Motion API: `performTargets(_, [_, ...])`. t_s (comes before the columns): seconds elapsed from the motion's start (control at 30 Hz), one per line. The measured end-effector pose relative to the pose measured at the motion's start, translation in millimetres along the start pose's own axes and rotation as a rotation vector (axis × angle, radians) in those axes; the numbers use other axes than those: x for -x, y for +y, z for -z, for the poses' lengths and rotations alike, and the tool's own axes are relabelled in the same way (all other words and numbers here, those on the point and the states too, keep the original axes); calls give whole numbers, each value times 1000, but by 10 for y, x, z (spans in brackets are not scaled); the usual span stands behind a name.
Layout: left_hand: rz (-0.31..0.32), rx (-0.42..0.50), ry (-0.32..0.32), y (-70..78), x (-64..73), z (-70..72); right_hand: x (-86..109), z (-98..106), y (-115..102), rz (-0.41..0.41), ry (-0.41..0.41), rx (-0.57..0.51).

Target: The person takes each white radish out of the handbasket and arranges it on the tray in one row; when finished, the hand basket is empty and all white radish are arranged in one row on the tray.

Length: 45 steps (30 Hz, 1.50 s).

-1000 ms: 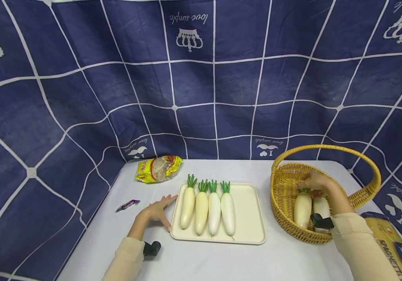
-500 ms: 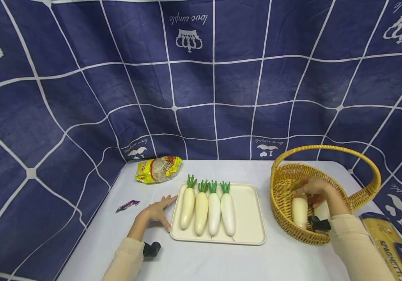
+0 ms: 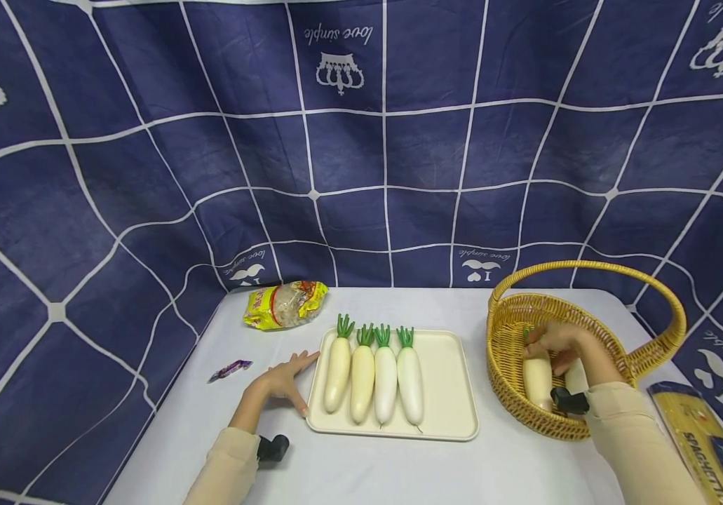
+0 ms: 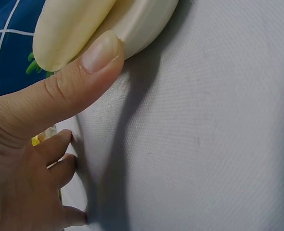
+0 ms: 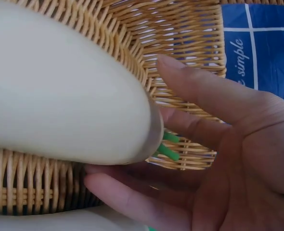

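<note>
In the head view, my right hand (image 3: pixel 557 340) reaches into a wicker basket (image 3: pixel 506 379) on the right. It spans the leafy top of a white radish (image 3: pixel 536 379), green stubs poking out beyond. The right wrist view has my fingers (image 5: pixel 132 197) along that radish's underside and end, the thumb standing apart above it. A second radish (image 3: pixel 577 379) lies beside it, partly hidden by my wrist. On the left, my left hand (image 3: pixel 282 382) spreads at a cream tray (image 3: pixel 446 379), thumb and fingertips at its edge. Several white radishes (image 3: pixel 386 386) lie side by side on the tray, leaves pointing away.
A yellow plastic food bag (image 3: pixel 285 305) lies behind the tray on the left. Nearer the left edge is a small purple wrapped candy (image 3: pixel 230 369). A spaghetti packet (image 3: pixel 698 435) sits at the right edge. The basket's tall handle (image 3: pixel 588 264) arches over its opening.
My right hand has shifted left and slightly nearer inside the basket, over the left radish. That radish has moved a little left. My left hand and the tray have stayed put.
</note>
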State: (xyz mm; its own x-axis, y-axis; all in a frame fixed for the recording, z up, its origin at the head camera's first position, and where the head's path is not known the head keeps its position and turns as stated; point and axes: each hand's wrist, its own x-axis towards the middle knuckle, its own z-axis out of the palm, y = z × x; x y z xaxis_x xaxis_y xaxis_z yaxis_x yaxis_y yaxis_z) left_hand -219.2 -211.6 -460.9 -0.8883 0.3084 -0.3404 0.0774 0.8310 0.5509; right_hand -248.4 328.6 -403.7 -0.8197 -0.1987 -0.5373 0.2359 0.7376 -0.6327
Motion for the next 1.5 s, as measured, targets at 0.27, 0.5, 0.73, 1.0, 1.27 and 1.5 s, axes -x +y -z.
performTargets(0.27, [9,-9,2,-16,-13,-15,-35,-55,96,3,-58,-73])
performTargets(0.5, [10,-16,-1,-13,-10,-7,-52,-72,149,10,-51,-114])
performTargets(0.73, [2,-11,5,-12,-9,-8,-72,-74,165,49,-28,-132])
performTargets(1.0, [9,-5,2,-30,-26,-21,-110,-71,168,124,1,-140])
performTargets(1.27, [-12,-2,1,-36,-41,-18,-81,-53,133,223,61,-191])
performTargets(1.5, [-9,3,4,-46,-28,-19,26,-30,10,308,91,-152])
